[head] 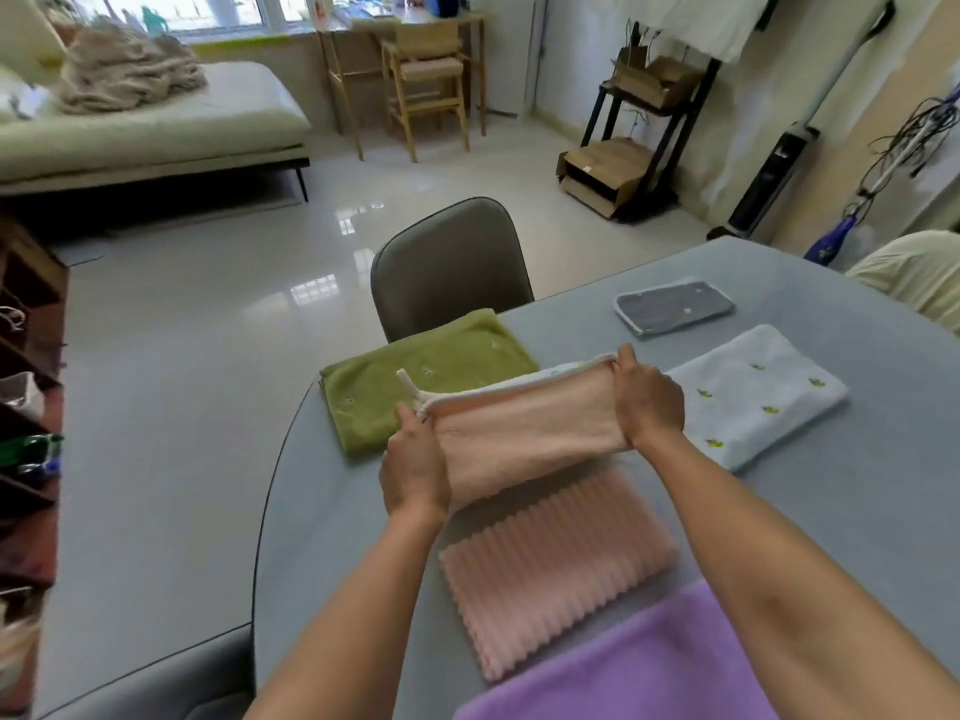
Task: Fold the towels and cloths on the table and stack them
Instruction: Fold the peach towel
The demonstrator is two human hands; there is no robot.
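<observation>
Both hands hold a peach cloth [524,433] above the grey table [857,511]. The left hand [415,465] grips its left end, fingers curled around the edge. The right hand [649,397] grips its right end the same way. A green towel [415,376] lies far left, a ribbed pink towel [556,563] just below the cloth, a white towel [763,392] to the right, a purple towel [649,667] nearest.

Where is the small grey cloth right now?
In the head view, the grey cloth lies folded at the table's far right, just beyond the white towel and right of the chair.
</observation>
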